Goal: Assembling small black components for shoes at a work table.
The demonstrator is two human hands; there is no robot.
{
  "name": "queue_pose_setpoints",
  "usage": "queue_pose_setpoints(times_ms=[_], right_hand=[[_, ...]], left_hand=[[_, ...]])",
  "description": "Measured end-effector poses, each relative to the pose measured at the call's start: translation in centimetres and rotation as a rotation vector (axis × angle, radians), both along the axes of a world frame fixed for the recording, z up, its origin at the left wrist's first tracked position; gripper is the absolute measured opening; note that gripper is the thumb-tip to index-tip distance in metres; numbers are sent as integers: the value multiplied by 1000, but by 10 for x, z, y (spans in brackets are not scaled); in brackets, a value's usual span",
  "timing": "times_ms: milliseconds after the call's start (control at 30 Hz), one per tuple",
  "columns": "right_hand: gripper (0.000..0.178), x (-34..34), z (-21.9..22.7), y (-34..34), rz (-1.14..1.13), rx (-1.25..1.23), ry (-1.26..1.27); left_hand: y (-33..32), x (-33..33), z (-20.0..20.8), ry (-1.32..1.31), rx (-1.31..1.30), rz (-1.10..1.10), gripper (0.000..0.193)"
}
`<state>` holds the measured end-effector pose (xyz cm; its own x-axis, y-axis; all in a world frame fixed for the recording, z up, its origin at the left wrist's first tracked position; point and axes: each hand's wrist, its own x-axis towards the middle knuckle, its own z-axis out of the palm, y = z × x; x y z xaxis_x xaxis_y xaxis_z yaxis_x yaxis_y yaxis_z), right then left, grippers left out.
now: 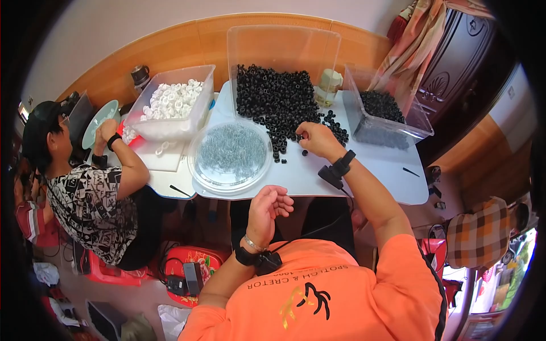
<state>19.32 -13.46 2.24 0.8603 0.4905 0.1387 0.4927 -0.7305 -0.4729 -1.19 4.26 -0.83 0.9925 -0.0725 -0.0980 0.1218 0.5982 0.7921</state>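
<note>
My right hand (pixel 319 140) reaches over the near right edge of a heap of small black ring-shaped plastic parts (pixel 278 99). Its thumb and forefinger pinch together at one black part, mostly hidden by the fingertips. My left hand (pixel 271 209) hangs in front of the table's near edge, palm turned inward. Its fingers are loosely bent and apart, with nothing visible in them. Between the left hand and the heap stands a round clear plastic tray (pixel 196 165) full of small thin metal pieces that look like springs. A few loose black parts (pixel 280 156) lie near it.
A clear bin (pixel 421 126) of black parts stands right; another bin (pixel 170 129) holds white parts at left. A large clear box (pixel 284 45) lies tipped behind the heap, beside a jar (pixel 328 88). A co-worker (pixel 94 193) sits at left. A black stick (pixel 410 171) lies on the right.
</note>
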Motion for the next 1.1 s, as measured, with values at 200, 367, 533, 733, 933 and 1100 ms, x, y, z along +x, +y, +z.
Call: queue_pose_setpoints(times_ms=[200,367,533,733,933,1100], right_hand=[[34,-6,4,-17,76,211,-62],[27,-51,23,-11,158,264,38],[22,-113,27,-6,296,318,120],[22,-132,16,8,409,250,-71],[21,-128,15,4,376,252,13],[22,-132,15,0,401,215,-68]], left_hand=[[-3,7,-3,14,6,-11,25],[-4,0,-7,37,-2,2,25],[-6,3,-19,68,46,-113,29],[-9,1,-19,46,107,-174,27],[-10,6,-14,71,130,-201,27],[-11,6,-16,94,115,-199,24]])
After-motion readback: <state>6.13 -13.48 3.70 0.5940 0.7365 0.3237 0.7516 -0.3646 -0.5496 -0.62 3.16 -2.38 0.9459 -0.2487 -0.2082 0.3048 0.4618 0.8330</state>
